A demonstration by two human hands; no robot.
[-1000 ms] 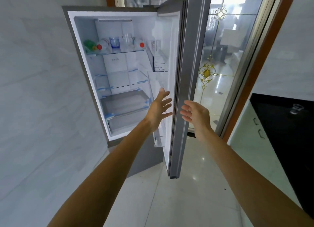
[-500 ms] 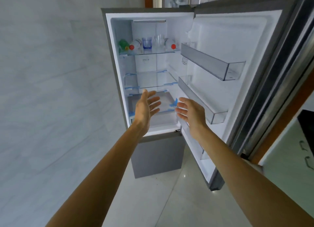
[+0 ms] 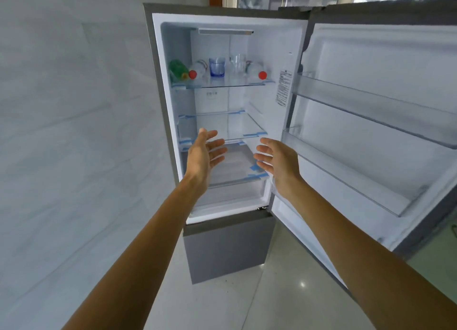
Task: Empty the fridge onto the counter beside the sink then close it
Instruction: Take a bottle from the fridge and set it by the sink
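The grey fridge (image 3: 222, 245) stands ahead with its door (image 3: 385, 137) swung wide to the right. On the top glass shelf (image 3: 222, 83) lie a green bottle (image 3: 176, 69), a clear bottle with a red cap (image 3: 197, 71) and another red-capped clear bottle (image 3: 256, 71). Between them stand a blue glass (image 3: 217, 67) and a clear glass (image 3: 237, 64). My left hand (image 3: 205, 156) and my right hand (image 3: 278, 160) are both open and empty, palms facing each other, in front of the lower shelves.
A pale tiled wall (image 3: 74, 132) runs along the left of the fridge. The door's clear bins (image 3: 371, 102) jut out on the right and hold nothing. Glossy floor tiles (image 3: 235, 300) lie below, and the fridge's lower drawer front is closed.
The view has swung left around the door, so the fridge interior now faces me. Both hands have moved from the door's edge to in front of the lower shelves, still empty.
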